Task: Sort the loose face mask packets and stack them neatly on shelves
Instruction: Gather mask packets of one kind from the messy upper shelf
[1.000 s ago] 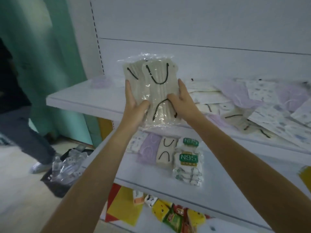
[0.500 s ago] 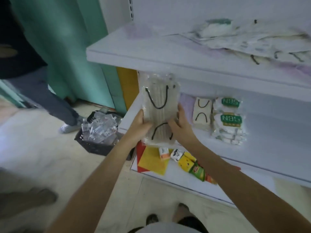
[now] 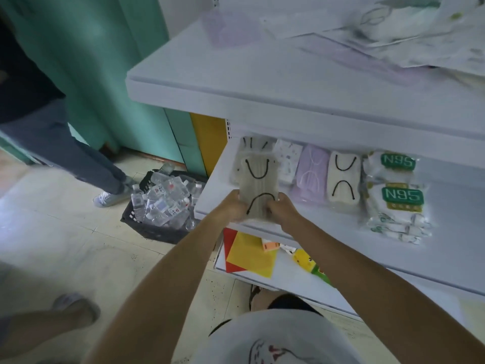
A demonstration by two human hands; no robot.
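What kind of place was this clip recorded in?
Probably a small shop or stockroom: white tiered retail shelves, sealed mask packets laid in a row, N95 packs among them, and a crate of bottled water on the tiled floor.

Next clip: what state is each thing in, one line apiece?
beige mask packet: gripped at its near end, over the left end of the middle shelf
left hand: grips the packet's left edge
right hand: grips its right edge
N95 packets: stacked on the middle shelf
top-shelf packets: loose, unsorted
black crate: full of bottles

Shop; white display shelves (image 3: 288, 109) of packeted masks (image 3: 399, 198)
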